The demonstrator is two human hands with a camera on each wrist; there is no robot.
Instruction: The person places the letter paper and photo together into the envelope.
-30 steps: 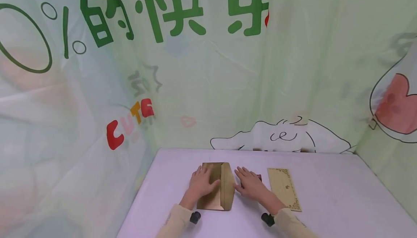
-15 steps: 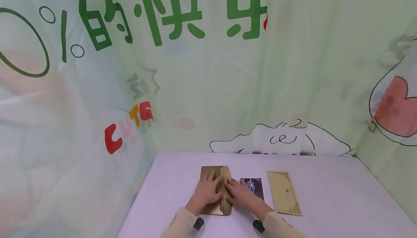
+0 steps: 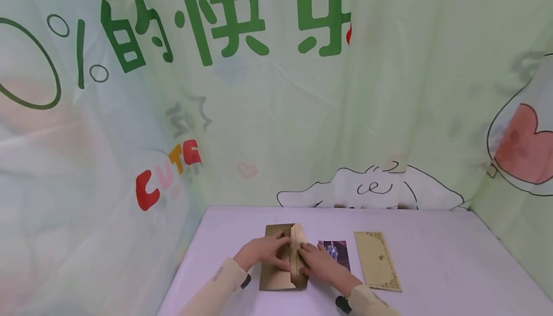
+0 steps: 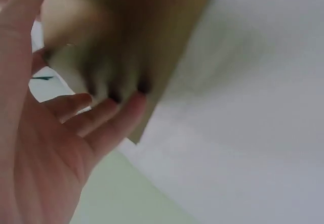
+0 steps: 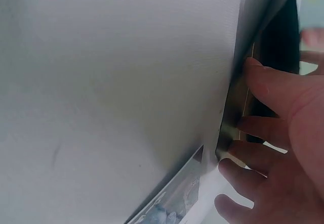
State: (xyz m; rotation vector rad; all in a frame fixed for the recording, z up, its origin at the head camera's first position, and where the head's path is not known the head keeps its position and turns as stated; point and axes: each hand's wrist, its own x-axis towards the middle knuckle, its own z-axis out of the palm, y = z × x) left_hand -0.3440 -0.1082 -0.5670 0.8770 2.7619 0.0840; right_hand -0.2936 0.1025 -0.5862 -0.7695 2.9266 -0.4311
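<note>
A gold envelope lies on the table with its flap folded out to the right. My left hand rests on the envelope's body, thumb and forefinger spread beside the mouth. In the left wrist view, the fingertips of that hand touch the gold surface, which is blurred. On the flap lies my right hand, its fingers spread. The right wrist view shows the thumb and fingers of this hand against the flap, with a dark opening behind. Part of the envelope is hidden under both hands.
Just right of the right hand lies a small photo print, partly covered by that hand. Farther right is a tan card with an ornate border. A printed curtain encloses the back and sides of the white table.
My right hand has moved left from over the photo onto the flap, uncovering much of the photo. The left hand first slid toward the flap, then its wrist swung out to the left.
</note>
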